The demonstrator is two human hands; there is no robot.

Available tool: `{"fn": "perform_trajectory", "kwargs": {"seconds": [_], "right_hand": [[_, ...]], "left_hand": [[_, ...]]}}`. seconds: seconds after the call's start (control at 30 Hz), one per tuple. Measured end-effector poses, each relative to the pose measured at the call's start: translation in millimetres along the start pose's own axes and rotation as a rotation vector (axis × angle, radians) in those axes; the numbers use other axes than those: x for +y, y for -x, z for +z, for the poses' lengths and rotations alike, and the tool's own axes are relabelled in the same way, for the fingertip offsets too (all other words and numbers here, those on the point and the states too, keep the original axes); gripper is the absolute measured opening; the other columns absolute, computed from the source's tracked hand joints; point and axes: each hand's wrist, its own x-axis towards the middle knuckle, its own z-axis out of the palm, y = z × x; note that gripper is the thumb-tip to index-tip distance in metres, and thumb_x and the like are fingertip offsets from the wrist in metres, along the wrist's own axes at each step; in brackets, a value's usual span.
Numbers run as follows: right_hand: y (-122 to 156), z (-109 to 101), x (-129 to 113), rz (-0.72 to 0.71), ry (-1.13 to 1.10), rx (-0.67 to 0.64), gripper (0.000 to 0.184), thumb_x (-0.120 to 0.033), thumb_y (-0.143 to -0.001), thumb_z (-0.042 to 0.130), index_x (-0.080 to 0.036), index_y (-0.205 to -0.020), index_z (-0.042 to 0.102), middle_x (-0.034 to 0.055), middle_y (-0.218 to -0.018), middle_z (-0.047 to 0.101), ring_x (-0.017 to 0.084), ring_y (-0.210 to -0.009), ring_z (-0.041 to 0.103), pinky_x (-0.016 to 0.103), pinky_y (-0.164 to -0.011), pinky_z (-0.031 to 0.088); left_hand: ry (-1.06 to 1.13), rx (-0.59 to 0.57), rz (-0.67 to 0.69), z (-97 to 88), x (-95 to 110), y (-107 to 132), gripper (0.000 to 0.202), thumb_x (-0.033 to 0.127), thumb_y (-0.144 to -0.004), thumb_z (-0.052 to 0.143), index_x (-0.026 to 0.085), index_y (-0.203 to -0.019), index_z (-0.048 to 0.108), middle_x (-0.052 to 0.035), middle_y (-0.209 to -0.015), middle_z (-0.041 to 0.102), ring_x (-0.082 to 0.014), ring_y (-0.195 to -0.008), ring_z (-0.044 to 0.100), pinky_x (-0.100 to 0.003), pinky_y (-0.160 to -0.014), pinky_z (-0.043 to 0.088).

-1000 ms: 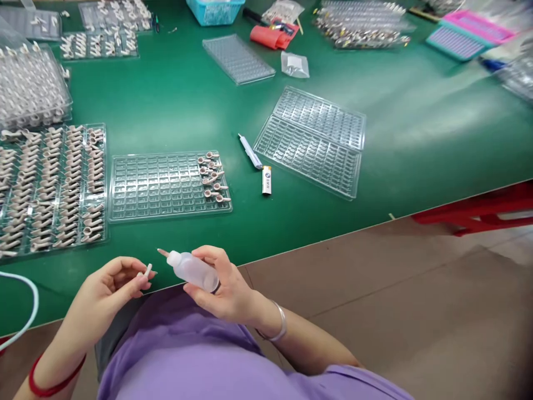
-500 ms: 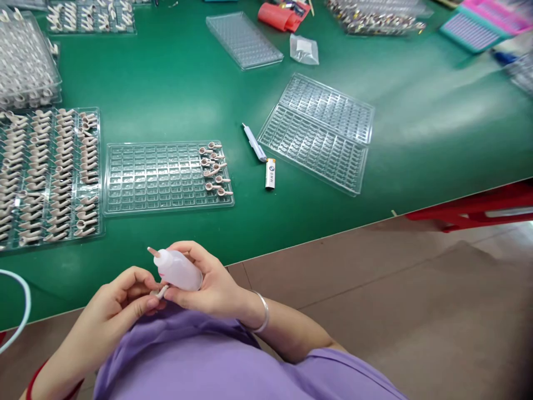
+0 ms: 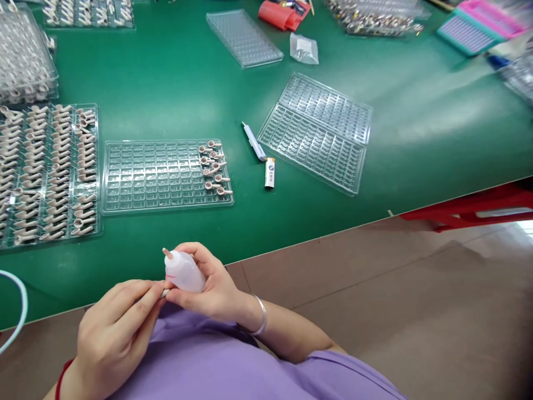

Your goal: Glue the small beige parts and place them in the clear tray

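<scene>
My right hand (image 3: 212,283) is wrapped round a white plastic squeeze bottle (image 3: 187,273), whose pinkish nozzle points up and to the left. Between the two hands shows the end of a small beige spoon-shaped piece (image 3: 165,293). The fingers of my left hand (image 3: 119,328) are pressed together on it, and my right thumb lies against it; the rest of the piece is hidden. Beyond the hands, a clear tray (image 3: 154,175) holds several similar pieces (image 3: 214,166) at its right end.
To the left lies another tray of pieces (image 3: 54,172), below a stack of filled trays (image 3: 27,55). A pale blue pen-like tool (image 3: 254,141), a lighter (image 3: 270,172) and clear trays (image 3: 318,133) lie right of centre. The green table's (image 3: 333,205) front edge runs past my hands; a white cable (image 3: 23,305) loops at left.
My left hand has turned over, its fingers now covering most of the small piece. The bottle has shifted slightly right and stands a little more upright in my right hand.
</scene>
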Motion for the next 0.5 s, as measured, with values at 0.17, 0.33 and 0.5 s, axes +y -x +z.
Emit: {"fn": "perform_trajectory", "kwargs": {"seconds": [0.17, 0.33, 0.5], "right_hand": [[2.2, -0.9, 2.3, 0.026, -0.044, -0.011, 0.049, -0.042, -0.079, 0.076, -0.026, -0.113, 0.045, -0.001, -0.085, 0.059, 0.013, -0.073, 0.062, 0.027, -0.063, 0.056], [3.0, -0.7, 5.5, 0.007, -0.06, -0.006, 0.049, -0.037, -0.079, 0.077, -0.026, -0.114, 0.045, -0.0006, -0.087, 0.06, 0.012, -0.075, 0.063, 0.027, -0.067, 0.056], [-0.3, -7.9, 1.5, 0.017, -0.105, 0.017, 0.051, -0.037, -0.079, 0.077, -0.028, -0.116, 0.042, -0.0012, -0.09, 0.06, 0.01, -0.069, 0.06, 0.026, -0.064, 0.056]], "left_hand": [[0.024, -0.012, 0.0, 0.5, -0.2, 0.2, 0.068, 0.003, -0.082, 0.065, 0.038, -0.138, 0.053, -0.0024, -0.1, 0.075, -0.0206, -0.089, 0.07, -0.033, -0.078, 0.057], [0.078, 0.012, -0.025, 2.0, -1.3, -2.8, 0.064, 0.003, -0.08, 0.067, 0.039, -0.133, 0.059, -0.0013, -0.099, 0.075, -0.0197, -0.089, 0.07, -0.033, -0.079, 0.058], [0.327, 0.002, -0.407, 0.6, -2.3, -4.6, 0.026, 0.02, -0.081, 0.072, 0.035, -0.102, 0.076, -0.0001, -0.094, 0.078, -0.0203, -0.084, 0.074, -0.032, -0.078, 0.061]]}}
